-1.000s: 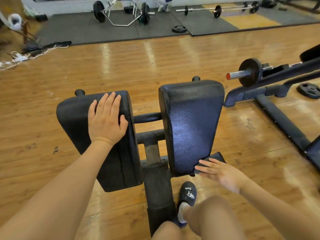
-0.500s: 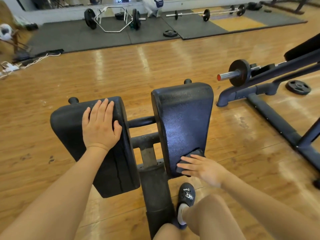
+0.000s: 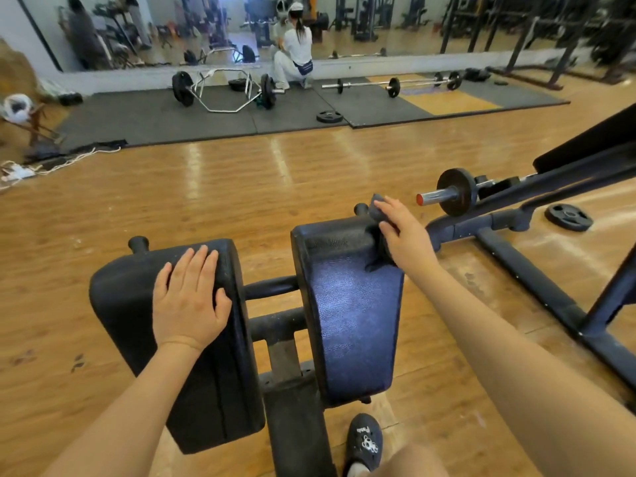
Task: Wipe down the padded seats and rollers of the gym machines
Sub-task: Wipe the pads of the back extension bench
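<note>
Head view, only one I've got: left hand (image 3: 189, 304) lies flat, fingers straight, on top of the left pad (image 3: 137, 304) — bracing, gripping nothing. Right hand (image 3: 401, 232) presses a dark cloth (image 3: 375, 210) against the far upper corner of the right pad (image 3: 351, 304); fingers look fairly straight over the cloth and the thumb is hidden, so I read it as a flat press, not a curled grip. Both pads sit side by side on the machine's centre post (image 3: 296, 407), apart, with crossbars between. To do this wipe well, I'd say keep the palm flat so the cloth stays spread, run overlapping strokes down the full face, then catch the rounded edges and the outer side — the corner seam probably holds grime. Left hand bracing seems useful if the pad swivels. Writing: the slipper (image 3: 363, 442) at bottom carries white lettering and a small graphic, too small to read. Nothing legible on the pads or the plate (image 3: 568, 216) on the floor.
</note>
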The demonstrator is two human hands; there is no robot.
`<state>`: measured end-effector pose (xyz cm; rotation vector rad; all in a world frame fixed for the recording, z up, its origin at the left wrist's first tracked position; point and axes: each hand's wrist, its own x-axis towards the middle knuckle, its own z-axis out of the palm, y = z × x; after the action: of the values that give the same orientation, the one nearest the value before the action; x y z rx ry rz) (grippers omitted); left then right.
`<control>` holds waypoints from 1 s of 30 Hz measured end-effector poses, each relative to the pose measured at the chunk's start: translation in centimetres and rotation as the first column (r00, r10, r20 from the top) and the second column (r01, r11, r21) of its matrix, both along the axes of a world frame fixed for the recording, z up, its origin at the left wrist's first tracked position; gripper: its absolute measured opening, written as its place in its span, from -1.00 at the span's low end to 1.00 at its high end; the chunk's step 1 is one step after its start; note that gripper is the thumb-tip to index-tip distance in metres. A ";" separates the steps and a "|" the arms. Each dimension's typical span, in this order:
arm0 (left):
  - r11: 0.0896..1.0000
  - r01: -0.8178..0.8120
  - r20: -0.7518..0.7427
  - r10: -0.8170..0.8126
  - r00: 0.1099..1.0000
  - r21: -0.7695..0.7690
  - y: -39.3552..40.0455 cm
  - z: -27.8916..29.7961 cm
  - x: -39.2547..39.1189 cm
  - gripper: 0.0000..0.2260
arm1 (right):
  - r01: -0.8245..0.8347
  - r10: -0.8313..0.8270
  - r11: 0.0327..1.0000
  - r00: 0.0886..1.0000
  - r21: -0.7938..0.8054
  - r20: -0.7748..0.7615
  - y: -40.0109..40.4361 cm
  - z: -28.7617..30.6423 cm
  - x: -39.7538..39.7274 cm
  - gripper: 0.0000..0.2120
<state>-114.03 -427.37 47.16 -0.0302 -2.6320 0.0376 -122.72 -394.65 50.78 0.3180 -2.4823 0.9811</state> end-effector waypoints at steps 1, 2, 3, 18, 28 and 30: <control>1.000 0.000 0.001 0.000 1.000 -0.003 0.0 0.0 0.0 -0.48 | 0.019 -0.019 0.999 1.000 0.044 -0.008 -0.4 -0.7 -0.5 -0.68; 1.000 0.000 0.004 0.000 1.000 -0.007 -0.1 0.0 0.0 -0.48 | 0.052 -0.050 0.997 0.998 0.061 -0.032 -0.7 -1.3 -0.6 -0.71; 1.000 0.001 0.008 -0.001 1.000 -0.010 -0.1 0.0 -0.1 -0.48 | 0.089 -0.086 0.995 0.995 0.047 -0.053 -0.9 -1.8 -0.5 -0.73; 1.000 0.008 0.007 -0.008 1.000 -0.016 -0.1 -0.1 0.0 -0.48 | 0.240 -0.253 0.864 0.967 -0.442 0.029 -1.8 -9.3 9.9 -0.63; 1.000 0.003 -0.014 -0.003 1.000 -0.014 -0.1 -0.3 -0.2 -0.49 | 0.228 0.123 0.480 0.939 -0.847 0.322 2.6 -1.5 0.0 -0.72; 1.000 0.003 -0.025 -0.003 1.000 -0.016 -0.2 -0.4 -0.2 -0.49 | 0.167 0.173 0.506 0.942 -0.846 0.289 1.3 -2.6 0.4 -0.71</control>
<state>-114.27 -427.53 46.81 -0.0385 -2.6065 0.0573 -122.30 -393.30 48.17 -0.2157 -1.8599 2.2828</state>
